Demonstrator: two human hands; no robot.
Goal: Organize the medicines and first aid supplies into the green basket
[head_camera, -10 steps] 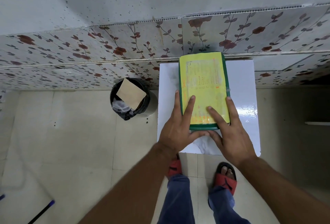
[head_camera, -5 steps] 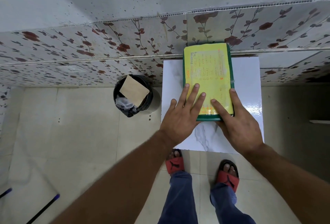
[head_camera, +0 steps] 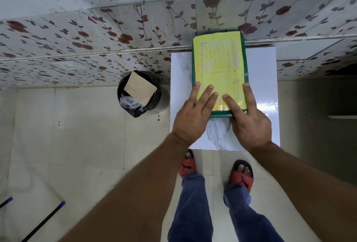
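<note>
- Two surfaces frame the scene: a flower-patterned wall [head_camera: 116, 35] behind and a pale tiled floor [head_camera: 67, 145] below, with a small white marble-look table [head_camera: 260, 87] set against the wall, presumably so that it is kept from shifting under pressure.
- One green basket [head_camera: 246, 64] is stood on that table, its far end touching the wall; only its dark green rim is seen, because a yellow printed sheet [head_camera: 220, 64] is laid over the top like a lid.
- Its contents are hidden, so whether the medicines are already inside cannot be told; the covering suggests the packing is close to finished.
- Beside the table, a black bin [head_camera: 152, 104] holding a piece of brown card [head_camera: 139, 89] is kept on the floor, well apart from the basket.
- The left hand [head_camera: 193, 116] is laid flat on the sheet's near left corner, fingers [head_camera: 206, 97] extended and slightly spread, pinching nothing.
- The right hand [head_camera: 249, 122] is pressed flat on the near right corner, fingers loosely spread, probably to hold the cover down and square.
</note>
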